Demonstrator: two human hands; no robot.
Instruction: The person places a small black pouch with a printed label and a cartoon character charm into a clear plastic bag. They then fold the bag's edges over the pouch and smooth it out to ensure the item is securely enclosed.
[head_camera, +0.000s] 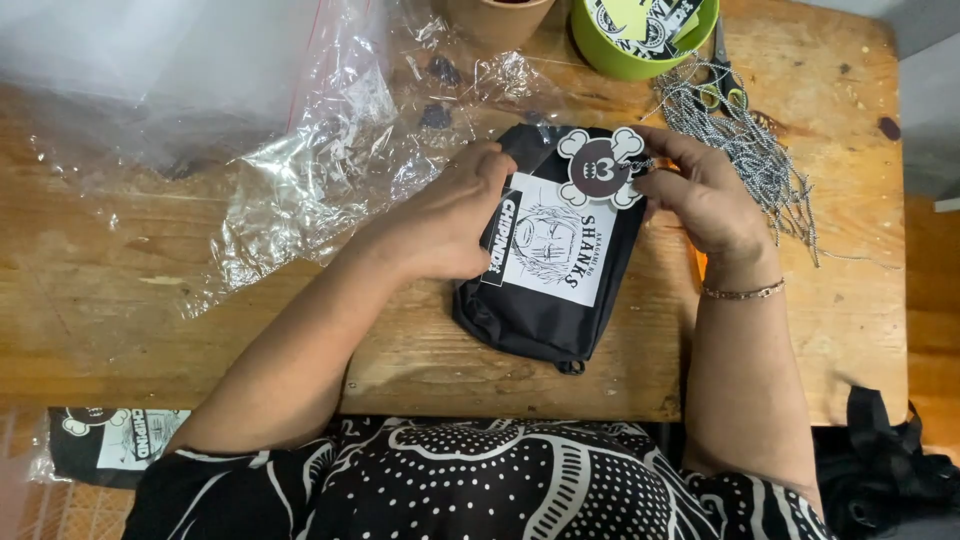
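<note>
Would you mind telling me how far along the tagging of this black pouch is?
Done: one pouch lies bagged at lower left. In hand: the left hand steadies the black pouch while the right hand holds the round skull tag at its top; whether the tag is fastened cannot be told. Left: this pouch is unwrapped, with clear bags beside it.

I see a white rectangular label (552, 243) with black line art lying on the black pouch (545, 300) at the counter's middle, and a skull-and-crossbones tag (598, 165), white and dark brown, at its top edge. Clear plastic bags (300, 170) lie crumpled on the left. Another bagged pouch (110, 442) sits bottom left.
</note>
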